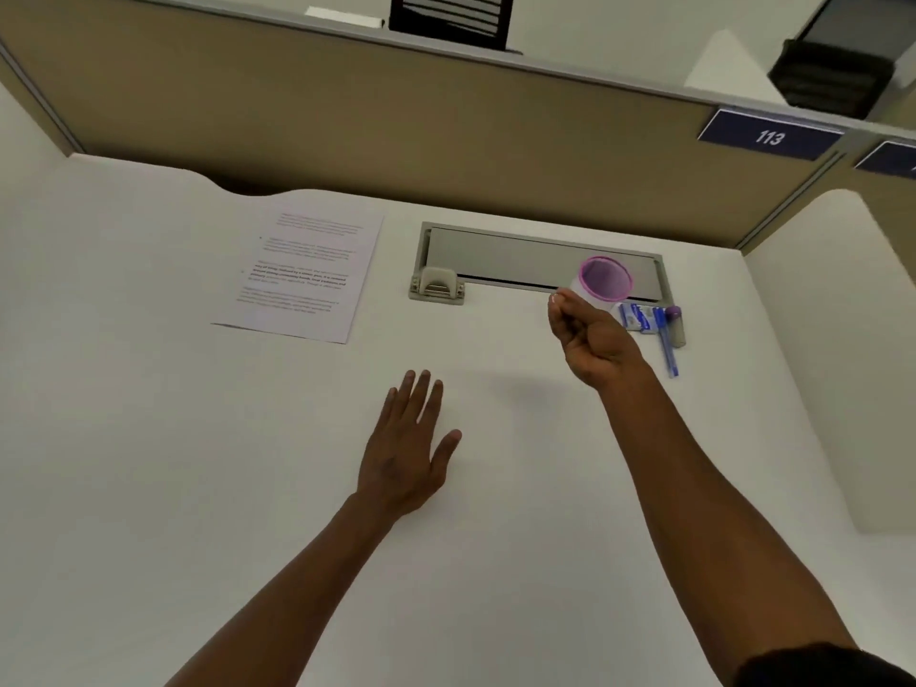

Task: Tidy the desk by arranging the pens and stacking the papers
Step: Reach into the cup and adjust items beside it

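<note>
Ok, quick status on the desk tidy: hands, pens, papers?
Left hand flat on desk, empty. Right hand grips pink-rimmed cup, tilted. Blue pen lies loose beside it. Papers stacked far left. Nothing in the way.

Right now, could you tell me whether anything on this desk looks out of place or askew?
Yes: the right hand holds the pink-rimmed cup tipped and empty, while the blue pen and a purple-capped one lie loose beside it.

A white table (148, 438) fills most of the view. Behind it stands a beige partition wall (347, 121) with a grey metal top edge. A blue sign (770, 136) with the number 113 hangs on it. A grey cable hatch (495, 257) is set into the table. The light is soft and even.
</note>
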`<control>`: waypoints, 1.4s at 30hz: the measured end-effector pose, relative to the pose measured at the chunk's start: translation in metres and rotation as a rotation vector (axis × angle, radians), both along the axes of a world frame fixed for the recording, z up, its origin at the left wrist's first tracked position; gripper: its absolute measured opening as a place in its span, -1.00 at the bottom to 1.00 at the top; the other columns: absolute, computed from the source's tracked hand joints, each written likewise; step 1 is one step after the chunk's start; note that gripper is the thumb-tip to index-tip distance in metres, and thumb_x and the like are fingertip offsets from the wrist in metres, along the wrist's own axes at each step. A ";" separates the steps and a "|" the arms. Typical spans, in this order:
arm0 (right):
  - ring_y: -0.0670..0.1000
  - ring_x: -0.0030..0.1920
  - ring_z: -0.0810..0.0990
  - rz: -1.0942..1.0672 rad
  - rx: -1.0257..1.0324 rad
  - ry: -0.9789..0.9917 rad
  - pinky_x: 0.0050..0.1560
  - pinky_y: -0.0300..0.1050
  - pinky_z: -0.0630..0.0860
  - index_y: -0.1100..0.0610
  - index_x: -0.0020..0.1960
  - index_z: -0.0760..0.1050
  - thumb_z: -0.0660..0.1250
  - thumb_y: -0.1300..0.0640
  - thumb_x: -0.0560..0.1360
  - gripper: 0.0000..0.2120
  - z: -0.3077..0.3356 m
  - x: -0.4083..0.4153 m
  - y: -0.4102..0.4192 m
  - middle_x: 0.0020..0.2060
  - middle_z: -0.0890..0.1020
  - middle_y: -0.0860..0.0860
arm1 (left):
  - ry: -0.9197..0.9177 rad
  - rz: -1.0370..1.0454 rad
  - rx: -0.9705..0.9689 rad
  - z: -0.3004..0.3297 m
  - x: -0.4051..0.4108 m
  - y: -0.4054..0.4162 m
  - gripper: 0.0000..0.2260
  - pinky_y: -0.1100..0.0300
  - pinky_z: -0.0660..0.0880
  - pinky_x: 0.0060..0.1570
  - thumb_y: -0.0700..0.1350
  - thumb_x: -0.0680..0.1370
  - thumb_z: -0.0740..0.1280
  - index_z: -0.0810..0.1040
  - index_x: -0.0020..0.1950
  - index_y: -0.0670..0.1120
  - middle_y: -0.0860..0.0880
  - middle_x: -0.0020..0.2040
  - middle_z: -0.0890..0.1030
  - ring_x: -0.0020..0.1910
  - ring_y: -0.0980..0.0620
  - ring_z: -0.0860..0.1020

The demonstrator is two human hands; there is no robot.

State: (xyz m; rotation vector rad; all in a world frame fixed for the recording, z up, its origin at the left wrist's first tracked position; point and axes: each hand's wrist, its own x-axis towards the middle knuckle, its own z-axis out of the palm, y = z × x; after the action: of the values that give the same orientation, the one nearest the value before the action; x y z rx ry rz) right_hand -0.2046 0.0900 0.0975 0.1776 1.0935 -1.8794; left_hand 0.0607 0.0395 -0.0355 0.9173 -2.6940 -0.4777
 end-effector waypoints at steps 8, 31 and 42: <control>0.07 -0.17 0.63 -0.080 0.371 0.544 -0.14 -0.20 0.63 0.35 -0.05 0.62 0.44 0.45 0.40 -0.86 0.020 -0.112 -0.014 -0.21 0.64 0.15 | -0.177 -0.039 0.077 -0.024 -0.062 0.024 -0.32 0.05 -0.15 0.59 0.27 0.64 -0.07 -0.06 0.64 -0.10 -0.06 0.64 -0.13 0.62 -0.01 -0.19; 0.10 -0.07 0.66 0.315 0.995 1.625 0.04 -0.21 0.51 0.20 -0.10 0.70 0.34 0.26 0.44 -0.84 -0.005 -0.139 -0.035 -0.14 0.73 0.12 | -0.137 -0.001 0.057 -0.036 -0.061 0.024 -0.36 0.07 -0.11 0.58 0.27 0.65 -0.10 -0.10 0.64 -0.03 0.00 0.65 -0.12 0.62 0.07 -0.20; -0.01 -0.03 0.64 0.472 1.051 1.441 0.03 -0.11 0.60 0.03 -0.17 0.71 0.50 0.23 0.32 -0.87 0.002 -0.151 -0.039 -0.17 0.71 -0.04 | -0.133 0.003 0.065 -0.035 -0.061 0.024 -0.36 0.06 -0.10 0.60 0.27 0.65 -0.13 -0.13 0.64 -0.03 0.01 0.65 -0.14 0.61 0.08 -0.23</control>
State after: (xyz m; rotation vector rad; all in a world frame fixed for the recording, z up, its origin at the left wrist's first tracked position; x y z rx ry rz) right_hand -0.3556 0.0509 0.1000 -0.9119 2.6735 -0.6133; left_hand 0.0000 0.0638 -0.0710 1.0038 -2.8104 -0.5233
